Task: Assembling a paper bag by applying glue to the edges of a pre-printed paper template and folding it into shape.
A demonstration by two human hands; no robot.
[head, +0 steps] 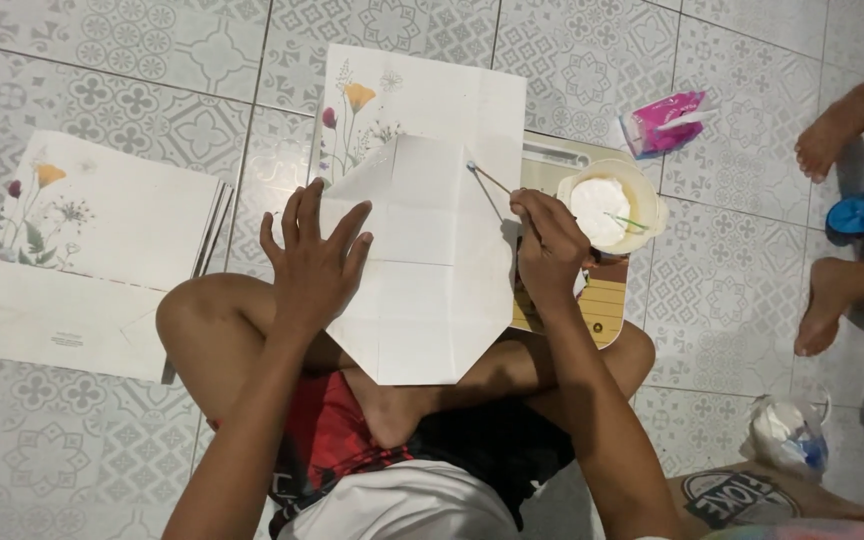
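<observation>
I sit cross-legged on a patterned tile floor. A folded white paper sheet (422, 270) with a flower print at its top lies in front of my legs. My left hand (312, 260) rests flat on its left edge, fingers spread. My right hand (549, 245) pinches a thin stick (492, 180) whose blue tip touches the paper's right edge. Just right of that hand stands a small pale bowl (642, 195) holding white paste.
A stack of flower-printed paper sheets (102, 255) lies on the floor to the left. A wooden board (602, 305) sits under the bowl. A pink packet (664, 120), another person's bare feet (832, 210), a blue lid (862, 212) and a plastic bag (787, 432) are on the right.
</observation>
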